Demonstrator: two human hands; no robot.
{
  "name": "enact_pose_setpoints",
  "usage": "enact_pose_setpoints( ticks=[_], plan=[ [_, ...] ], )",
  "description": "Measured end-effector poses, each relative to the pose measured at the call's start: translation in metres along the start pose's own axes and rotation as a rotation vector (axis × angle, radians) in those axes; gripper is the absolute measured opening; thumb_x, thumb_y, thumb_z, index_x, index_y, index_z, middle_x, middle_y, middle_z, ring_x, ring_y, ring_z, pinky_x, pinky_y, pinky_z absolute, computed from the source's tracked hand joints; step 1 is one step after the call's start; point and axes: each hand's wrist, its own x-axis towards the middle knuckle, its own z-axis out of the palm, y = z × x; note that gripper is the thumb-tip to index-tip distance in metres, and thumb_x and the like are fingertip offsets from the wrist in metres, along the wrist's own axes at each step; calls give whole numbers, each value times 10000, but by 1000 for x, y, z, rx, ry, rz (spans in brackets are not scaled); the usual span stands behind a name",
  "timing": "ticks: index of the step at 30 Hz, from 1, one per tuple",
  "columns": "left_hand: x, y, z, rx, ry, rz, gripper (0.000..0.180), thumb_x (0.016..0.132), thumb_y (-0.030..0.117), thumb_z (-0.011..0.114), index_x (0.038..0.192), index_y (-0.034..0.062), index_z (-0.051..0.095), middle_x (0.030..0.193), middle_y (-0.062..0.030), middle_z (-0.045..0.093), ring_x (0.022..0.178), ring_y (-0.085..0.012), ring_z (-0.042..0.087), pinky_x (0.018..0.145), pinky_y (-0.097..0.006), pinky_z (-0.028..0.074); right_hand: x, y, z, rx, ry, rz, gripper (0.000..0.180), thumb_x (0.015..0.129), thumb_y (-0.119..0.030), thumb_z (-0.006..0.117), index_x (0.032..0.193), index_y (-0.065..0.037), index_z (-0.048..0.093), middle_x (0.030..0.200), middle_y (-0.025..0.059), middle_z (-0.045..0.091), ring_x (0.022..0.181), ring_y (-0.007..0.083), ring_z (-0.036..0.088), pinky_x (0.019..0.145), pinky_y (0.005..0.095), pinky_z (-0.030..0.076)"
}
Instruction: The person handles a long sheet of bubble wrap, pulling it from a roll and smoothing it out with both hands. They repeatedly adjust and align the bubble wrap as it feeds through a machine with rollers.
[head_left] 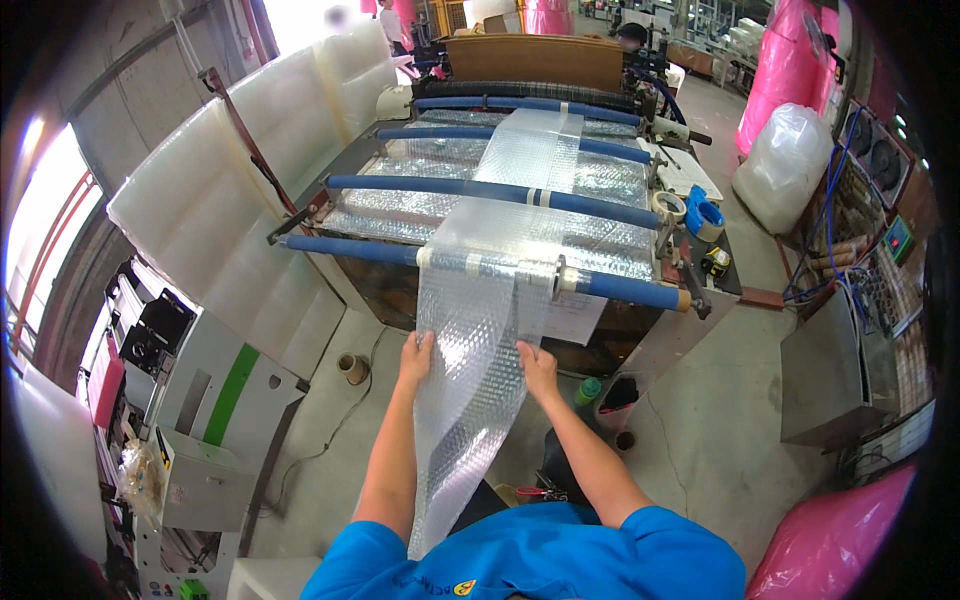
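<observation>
A long strip of clear bubble wrap runs over the blue rollers of a machine and hangs down toward my body. My left hand grips its left edge, with the thumb on top. On the opposite edge my right hand pinches the film between thumb and fingers. Between my hands the sheet is stretched out, with a slanting fold along its right side. Its lower end hangs close to my blue shirt.
Tape rolls and a tape measure lie on the machine's right side. A brown cardboard core stands on the floor at left, beside a cable. A green-capped bottle is below the rollers. Large pink wrapped rolls stand far right.
</observation>
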Motion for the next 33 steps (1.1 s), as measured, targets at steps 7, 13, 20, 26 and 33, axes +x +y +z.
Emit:
enact_pose_setpoints(
  ticks=[7, 13, 20, 26, 33],
  plan=[
    [51, 53, 6, 125, 56, -118, 465, 738, 425, 579, 973, 41, 462, 815, -154, 577, 756, -263, 563, 678, -363, 419, 55, -25, -4, -184, 157, -70, 470, 785, -426, 539, 625, 16, 542, 537, 76, 515, 510, 126, 455, 520, 285, 383],
    [9, 40, -9, 193, -24, -223, 690, 607, 486, 679, 1082, 61, 415, 985, -171, 565, 918, -294, 547, 767, -359, 420, 8, -12, 6, -119, 181, -95, 396, 749, -348, 598, 658, 36, 556, 570, 122, 545, 520, 164, 496, 531, 296, 402],
    [-92, 2, -50, 226, -53, -320, 579, 618, 426, 697, 988, 25, 505, 922, -132, 598, 874, -260, 568, 751, -348, 432, -99, 29, 1, -44, -293, 218, 395, 807, -367, 530, 796, 21, 605, 585, 65, 539, 559, 126, 507, 542, 270, 398],
    [-96, 95, -123, -150, -4, -167, 304, 702, 173, 688, 870, -10, 513, 797, -72, 601, 694, -109, 549, 627, -250, 447, -135, -78, -15, 379, -423, 359, 394, 819, -392, 528, 675, -28, 566, 587, 9, 515, 538, 77, 461, 506, 227, 364],
    [-101, -9, -57, -232, -124, -291, 389, 683, 223, 702, 935, -24, 540, 817, -84, 606, 720, -135, 563, 653, -278, 453, -105, 37, 3, 87, -301, 235, 426, 821, -404, 514, 658, -11, 548, 556, 1, 469, 529, 83, 436, 507, 246, 361]
  ],
)
